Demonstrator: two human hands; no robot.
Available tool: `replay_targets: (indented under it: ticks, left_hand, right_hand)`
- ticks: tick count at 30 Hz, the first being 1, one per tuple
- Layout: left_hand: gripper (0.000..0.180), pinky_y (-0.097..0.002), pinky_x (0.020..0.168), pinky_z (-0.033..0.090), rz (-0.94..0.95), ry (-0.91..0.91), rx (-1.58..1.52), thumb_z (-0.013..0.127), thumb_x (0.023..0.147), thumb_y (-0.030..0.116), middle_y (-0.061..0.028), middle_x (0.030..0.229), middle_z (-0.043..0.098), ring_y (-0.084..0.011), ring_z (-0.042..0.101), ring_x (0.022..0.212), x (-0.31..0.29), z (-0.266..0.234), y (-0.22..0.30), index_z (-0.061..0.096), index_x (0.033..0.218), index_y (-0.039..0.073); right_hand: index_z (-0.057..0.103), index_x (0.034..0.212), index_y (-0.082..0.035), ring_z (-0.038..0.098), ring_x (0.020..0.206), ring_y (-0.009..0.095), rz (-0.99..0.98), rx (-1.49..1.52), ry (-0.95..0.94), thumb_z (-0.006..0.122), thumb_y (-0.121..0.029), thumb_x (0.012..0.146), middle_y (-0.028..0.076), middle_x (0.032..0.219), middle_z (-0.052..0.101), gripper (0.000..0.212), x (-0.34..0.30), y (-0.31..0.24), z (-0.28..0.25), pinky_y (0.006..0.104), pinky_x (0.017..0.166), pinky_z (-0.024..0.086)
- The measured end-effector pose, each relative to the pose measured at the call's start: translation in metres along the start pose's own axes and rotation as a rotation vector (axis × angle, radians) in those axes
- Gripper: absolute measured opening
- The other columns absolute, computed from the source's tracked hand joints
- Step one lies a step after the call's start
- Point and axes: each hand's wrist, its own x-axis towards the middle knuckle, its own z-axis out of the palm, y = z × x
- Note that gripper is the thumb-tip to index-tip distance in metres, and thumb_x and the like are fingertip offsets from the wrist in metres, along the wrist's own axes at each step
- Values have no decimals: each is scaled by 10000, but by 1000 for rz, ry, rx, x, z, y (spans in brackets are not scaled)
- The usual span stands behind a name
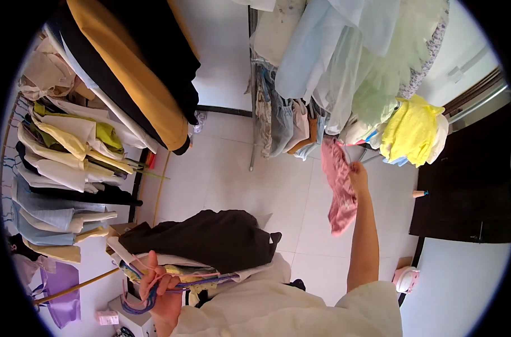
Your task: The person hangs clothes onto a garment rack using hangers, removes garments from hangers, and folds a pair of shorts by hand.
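My left hand point(160, 289) is low in the picture at the left, its fingers closed round a bundle of thin pink and purple hangers point(137, 306). Clothes hang along from that bundle, among them a dark brown garment point(205, 238) and pale and yellow pieces partly covered by it. My right arm stretches forward, and my right hand point(358, 177) grips a pink garment point(338, 185) by its side. The garment dangles beside the rack of clothes, its upper end near a hanger. Which hanger, if any, carries it I cannot tell.
Dresses in pale blue and green point(328, 62) and a yellow garment point(410, 132) hang ahead at the right. Many clothes point(70, 151) fill a rail on the left, beside a long mustard garment point(126, 67). A purple bag point(61, 292) hangs lower left; a dark cabinet point(463, 180) stands right.
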Motion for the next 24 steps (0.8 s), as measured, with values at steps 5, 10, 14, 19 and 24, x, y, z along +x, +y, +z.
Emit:
replay_targets:
  ticks: [5,10,14,19,24]
  left_hand:
    - [401,-224,582,348,-21,-119,23,360,908,144,-57,924,642,-44,402,466,-6,-2,2,421,1291,40]
    - [404,-225,583,343,21,-99,-9,364,908,142,-73,947,642,-48,417,475,-14,-6,4,415,1296,39]
    - [404,-224,585,340,40,-89,-35,368,911,152,-83,963,642,-55,427,485,-14,-16,8,416,1295,37]
    - [409,-225,586,335,74,-87,-83,362,907,155,-87,964,640,-57,431,486,-19,-25,14,413,1296,38]
    - [432,-238,585,331,99,-81,-75,382,888,184,-63,879,637,-65,428,471,-14,-40,19,408,1295,44]
  right_hand:
    - [519,846,-9,448,632,139,-214,-49,106,508,7,696,49,688,491,152,89,-20,19,276,579,398]
    - [593,933,-87,577,762,363,-348,-247,314,492,-229,775,172,799,609,236,137,-72,48,453,741,434]
    - [573,978,-86,563,829,362,-340,-323,302,498,-256,790,172,867,596,265,164,-80,65,458,778,421]
    - [547,1033,-85,544,911,361,-347,-372,244,504,-291,808,173,952,579,308,173,-72,99,464,824,405]
    - [522,1088,-84,526,994,359,-378,-474,348,511,-325,827,174,1037,563,356,171,-35,101,469,870,389]
